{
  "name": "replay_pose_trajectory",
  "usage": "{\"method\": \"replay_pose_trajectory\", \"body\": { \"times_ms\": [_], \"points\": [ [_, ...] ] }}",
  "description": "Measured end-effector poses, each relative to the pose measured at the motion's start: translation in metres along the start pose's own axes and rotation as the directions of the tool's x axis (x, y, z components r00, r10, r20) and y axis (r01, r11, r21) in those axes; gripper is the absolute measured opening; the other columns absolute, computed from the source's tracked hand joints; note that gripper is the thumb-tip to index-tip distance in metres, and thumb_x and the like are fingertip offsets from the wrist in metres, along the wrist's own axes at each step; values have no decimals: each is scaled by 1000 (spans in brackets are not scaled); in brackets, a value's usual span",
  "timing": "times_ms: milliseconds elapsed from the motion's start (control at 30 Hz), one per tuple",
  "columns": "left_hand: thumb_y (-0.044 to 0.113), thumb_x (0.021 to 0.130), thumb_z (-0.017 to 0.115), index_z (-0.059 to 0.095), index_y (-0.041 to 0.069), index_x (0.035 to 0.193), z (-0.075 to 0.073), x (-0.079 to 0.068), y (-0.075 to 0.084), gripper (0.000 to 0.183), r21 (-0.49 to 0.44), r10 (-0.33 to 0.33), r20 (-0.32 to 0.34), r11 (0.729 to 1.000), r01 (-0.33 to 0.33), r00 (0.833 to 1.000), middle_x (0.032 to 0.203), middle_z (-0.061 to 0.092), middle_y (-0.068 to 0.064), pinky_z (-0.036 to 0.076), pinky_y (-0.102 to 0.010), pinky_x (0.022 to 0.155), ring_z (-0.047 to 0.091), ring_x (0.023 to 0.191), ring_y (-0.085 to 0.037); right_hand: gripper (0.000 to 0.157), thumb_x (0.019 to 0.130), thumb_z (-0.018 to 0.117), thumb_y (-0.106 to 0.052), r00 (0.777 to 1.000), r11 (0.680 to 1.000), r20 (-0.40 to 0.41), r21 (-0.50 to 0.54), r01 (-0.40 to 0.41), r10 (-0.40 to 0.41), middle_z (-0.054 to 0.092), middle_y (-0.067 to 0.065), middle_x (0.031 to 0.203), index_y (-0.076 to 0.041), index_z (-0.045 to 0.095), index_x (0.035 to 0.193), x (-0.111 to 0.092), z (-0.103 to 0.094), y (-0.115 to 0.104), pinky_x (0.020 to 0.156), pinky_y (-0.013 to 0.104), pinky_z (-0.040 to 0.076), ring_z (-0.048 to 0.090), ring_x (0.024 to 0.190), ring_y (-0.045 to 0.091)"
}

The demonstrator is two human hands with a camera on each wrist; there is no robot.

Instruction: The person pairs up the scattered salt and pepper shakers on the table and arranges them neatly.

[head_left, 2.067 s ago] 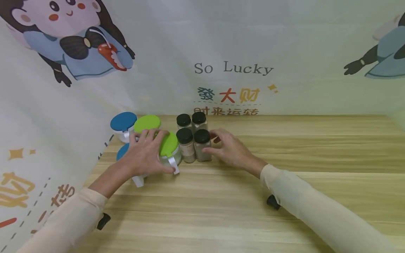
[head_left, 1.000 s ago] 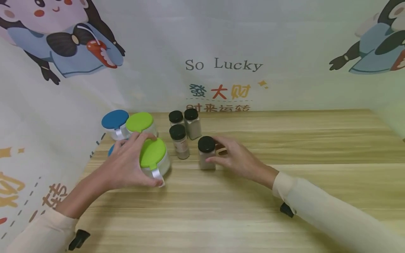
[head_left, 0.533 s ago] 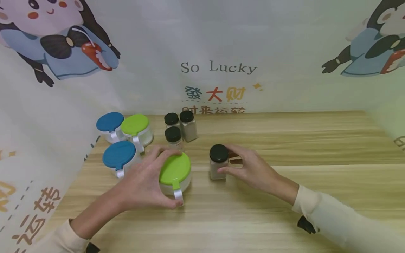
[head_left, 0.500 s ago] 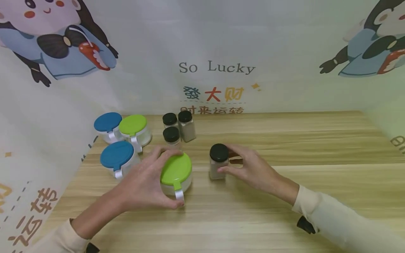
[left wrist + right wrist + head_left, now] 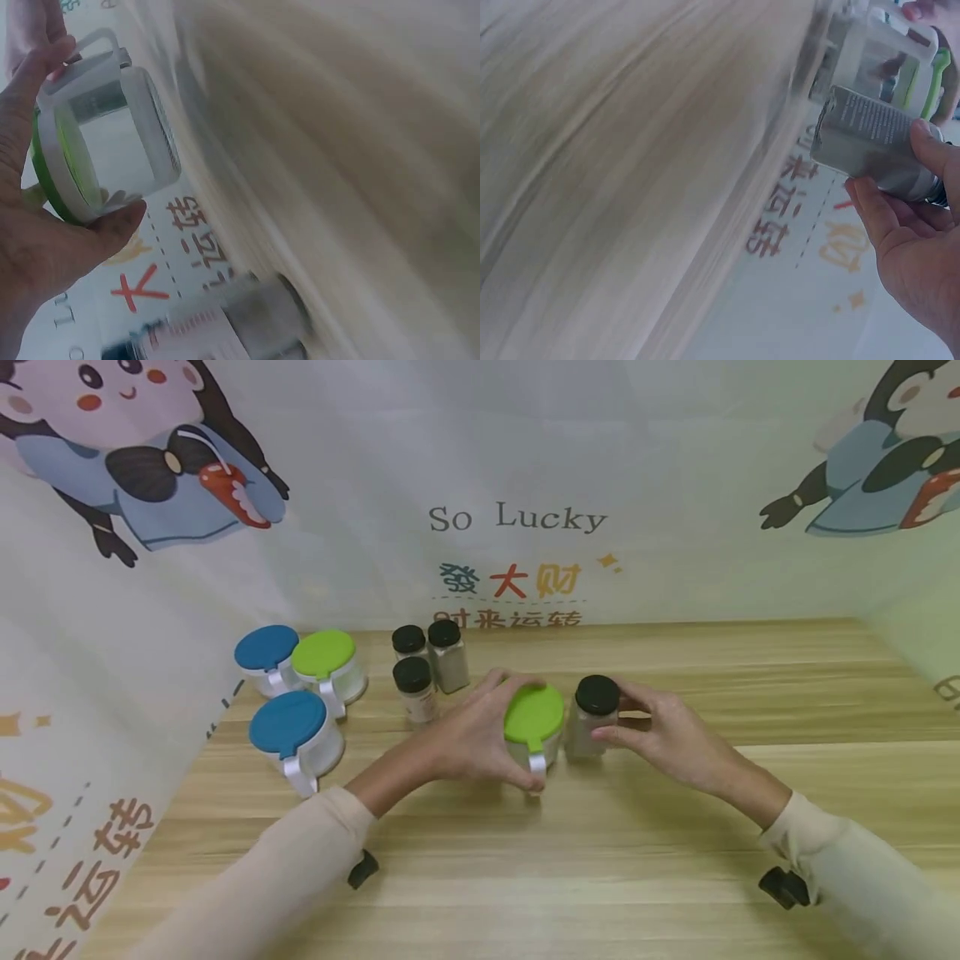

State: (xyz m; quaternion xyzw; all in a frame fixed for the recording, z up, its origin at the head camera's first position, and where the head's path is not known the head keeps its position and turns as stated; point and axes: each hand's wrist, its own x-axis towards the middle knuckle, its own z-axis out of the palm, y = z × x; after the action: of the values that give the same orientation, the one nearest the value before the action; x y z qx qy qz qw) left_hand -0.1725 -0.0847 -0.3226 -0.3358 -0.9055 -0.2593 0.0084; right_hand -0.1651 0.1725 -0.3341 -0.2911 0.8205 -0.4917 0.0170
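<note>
My left hand (image 5: 476,731) grips a clear seasoning jar with a green lid (image 5: 535,717) and a white handle, fingers behind the lid and thumb by the handle. In the left wrist view this jar (image 5: 124,142) looks see-through, with fingers around its lid end. Just to its right, my right hand (image 5: 671,739) holds a black-capped spice bottle (image 5: 587,737) between thumb and fingers. Small print shows on the bottle's side (image 5: 874,124) in the right wrist view. Jar and bottle stand upright, side by side, close over the wooden table (image 5: 562,877).
Back left, two blue-lidded jars (image 5: 287,724) (image 5: 266,647) and a green-lidded jar (image 5: 324,653) stand grouped. Three black-capped spice bottles (image 5: 416,693) (image 5: 450,660) (image 5: 409,641) cluster right of them. A printed cloth (image 5: 675,485) hangs behind the table.
Both hands have taken one container each out of the groups at the back left. The green-lidded jar and the spice bottle have travelled right, and the jar is now close beside the bottle.
</note>
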Motion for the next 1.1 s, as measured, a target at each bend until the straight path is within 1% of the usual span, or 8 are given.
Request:
{"method": "replay_pose_trajectory", "body": {
  "times_ms": [100,167,433,600,733,800,900,1100],
  "points": [
    [55,49,81,33,21,135,6,23,2,104,-30,30,9,999,-30,1000,120,35,-3,45,-28,74,44,95,-12,55,81,67,-16,1000,1000,-22,-26,-16,15,57,6,116,-9,46,131,-1,-11,5,83,26,44,52,106,24],
    [55,48,81,33,21,135,9,37,3,105,-21,35,-2,999,-35,999,119,36,-2,44,-28,75,44,96,-12,55,82,67,-17,999,998,-34,-59,-22,20,56,6,116,-11,45,132,-3,-18,9,84,26,44,52,107,25],
    [51,46,84,33,16,131,22,82,6,105,-51,86,-45,995,-88,995,121,39,3,38,-23,85,40,103,-7,54,83,66,-14,992,992,-110,-99,-76,65,51,10,122,-11,44,132,-5,-45,20,78,26,47,49,110,29],
    [57,43,82,35,14,124,24,99,9,103,-54,66,-48,996,-69,997,115,39,4,39,-21,80,41,98,-7,51,84,65,-13,990,987,-128,-143,-78,60,50,11,124,-7,45,130,0,-56,28,78,26,47,49,110,31],
    [59,41,82,33,19,124,28,108,9,105,-34,7,-50,999,-8,999,113,40,5,39,-27,79,40,97,-9,49,85,64,-12,991,986,-119,-151,-72,54,49,12,125,-5,45,130,5,-63,35,81,30,46,49,110,32],
    [59,39,83,31,23,126,31,113,8,107,-27,-27,-62,999,25,998,113,41,6,38,-30,78,38,98,-11,48,85,63,-15,989,982,-128,-159,-100,80,48,12,126,-5,45,129,6,-67,38,81,33,46,48,111,33],
    [57,38,84,29,27,127,38,124,7,109,-39,-45,-73,998,43,996,116,41,7,35,-32,80,33,101,-14,49,86,63,-18,983,976,-141,-166,-143,120,48,14,126,-5,45,130,8,-73,43,81,35,46,47,112,35],
    [50,41,87,29,27,126,56,145,10,105,-103,-19,-55,995,14,998,115,41,8,33,-28,82,31,102,-14,50,87,61,-15,974,970,-139,-141,-197,178,46,14,128,-5,42,132,6,-88,57,75,19,45,46,113,33]
  ]
}}
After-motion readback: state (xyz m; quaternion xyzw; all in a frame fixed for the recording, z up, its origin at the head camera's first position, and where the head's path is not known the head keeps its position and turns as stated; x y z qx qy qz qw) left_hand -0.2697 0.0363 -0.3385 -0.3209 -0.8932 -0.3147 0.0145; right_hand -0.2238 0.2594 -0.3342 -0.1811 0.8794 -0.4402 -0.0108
